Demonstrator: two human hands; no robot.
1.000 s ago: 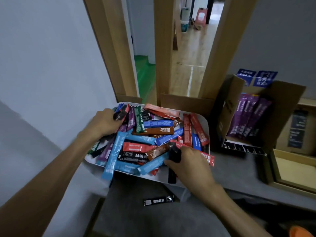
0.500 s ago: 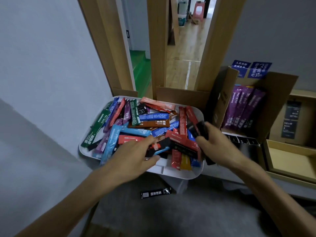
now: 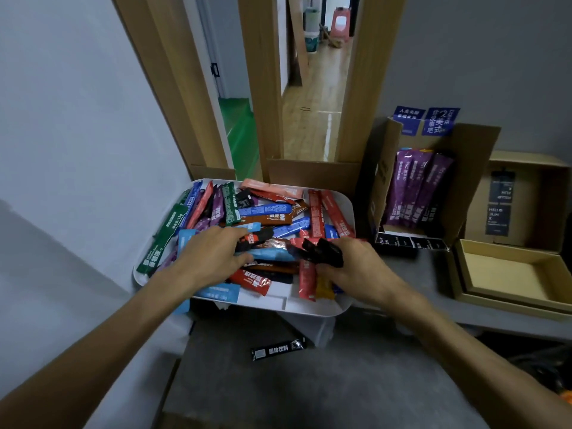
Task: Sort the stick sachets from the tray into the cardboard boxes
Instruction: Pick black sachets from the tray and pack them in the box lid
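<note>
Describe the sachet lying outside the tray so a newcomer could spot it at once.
Find the white tray heaped with coloured sachets. On the grey surface in front of its near rim lies a black sachet with white lettering. Unlike the rest, it lies alone, touching no other sachet.
</note>
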